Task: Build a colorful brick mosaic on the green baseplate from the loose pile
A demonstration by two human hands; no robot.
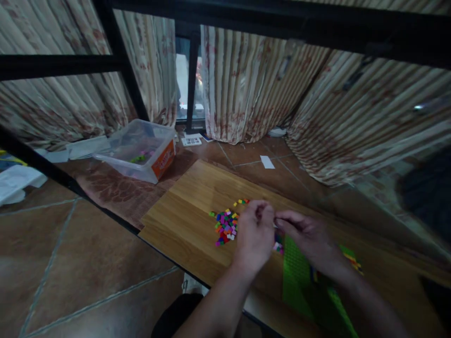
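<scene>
My left hand (255, 230) is over the wooden board, its fingers curled together beside a pile of small colourful toy bricks (226, 226). My right hand (312, 238) meets it from the right, thumb and forefinger pinched near the left fingertips. Whatever lies between the fingers is too small and dim to make out. Under my right hand and forearm is a green studded baseplate (294, 277), partly covered. Some pink and white bricks (278, 246) lie between the hands and the plate. Yellow bricks (354, 263) show beyond my right wrist.
The wooden board (190, 192) stretches from centre to lower right. Past its far left corner, a clear plastic box (137, 164) with an orange label stands on a brown mat (116, 197). Black metal bars (127, 84) cross the view. Striped curtains (243, 84) hang behind.
</scene>
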